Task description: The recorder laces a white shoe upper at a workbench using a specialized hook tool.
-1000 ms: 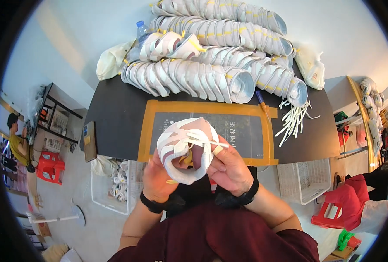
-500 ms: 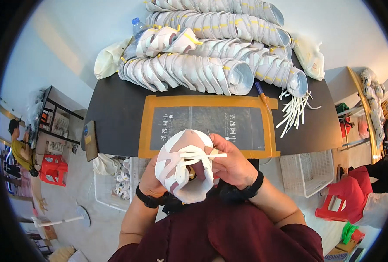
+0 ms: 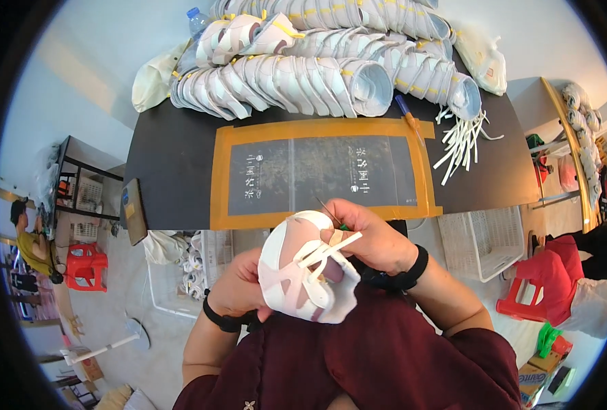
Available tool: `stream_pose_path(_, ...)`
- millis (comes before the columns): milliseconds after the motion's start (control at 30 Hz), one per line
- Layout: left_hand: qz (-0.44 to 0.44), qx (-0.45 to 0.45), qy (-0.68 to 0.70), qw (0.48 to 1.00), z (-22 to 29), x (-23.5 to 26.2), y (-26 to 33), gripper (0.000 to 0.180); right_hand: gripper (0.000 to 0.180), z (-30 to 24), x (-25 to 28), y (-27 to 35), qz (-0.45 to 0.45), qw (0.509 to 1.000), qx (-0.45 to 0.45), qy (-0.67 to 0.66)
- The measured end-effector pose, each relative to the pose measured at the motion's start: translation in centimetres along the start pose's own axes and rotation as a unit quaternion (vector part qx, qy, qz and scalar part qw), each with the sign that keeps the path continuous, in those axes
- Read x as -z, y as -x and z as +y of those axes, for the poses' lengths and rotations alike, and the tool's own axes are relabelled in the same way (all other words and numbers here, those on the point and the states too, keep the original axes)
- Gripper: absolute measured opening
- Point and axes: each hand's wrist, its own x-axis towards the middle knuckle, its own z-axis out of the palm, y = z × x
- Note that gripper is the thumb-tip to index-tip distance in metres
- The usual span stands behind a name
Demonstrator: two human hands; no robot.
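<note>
Broadly, a dark table (image 3: 484, 181) spans the middle, bearing rows of nested shoe uppers (image 3: 276, 85) and, nearer, an orange-taped sheet (image 3: 324, 171). At its near edge a white-and-pink shoe upper (image 3: 284, 263) is held tilted, its left side clamped in the left hand (image 3: 238, 283). The right hand (image 3: 372, 239) is closed beside the upper's white laces (image 3: 331, 250), around a thin, dark tool (image 3: 327, 208).

Shoe upper (image 3: 291, 270) before the table (image 3: 167, 171); on it, phone (image 3: 133, 210) left, strips (image 3: 466, 137) right (more uppers (image 3: 276, 85) at back).
</note>
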Motion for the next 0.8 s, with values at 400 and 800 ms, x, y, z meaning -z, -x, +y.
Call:
stream_pose_path(400, 0.027, 0.149, -0.060, 0.987, 0.6, -1.8, -0.7, 0.024, 0.019, -0.4, -1.3, 2.5, 0.110, 0.986, 0.082, 0.091)
stream_pose_path(800, -0.066, 0.069, -0.120, 0.988, -0.1, -2.6, -0.6, 0.028, 0.019, 0.1, -2.0, 3.8, 0.154, 0.968, 0.125, 0.152)
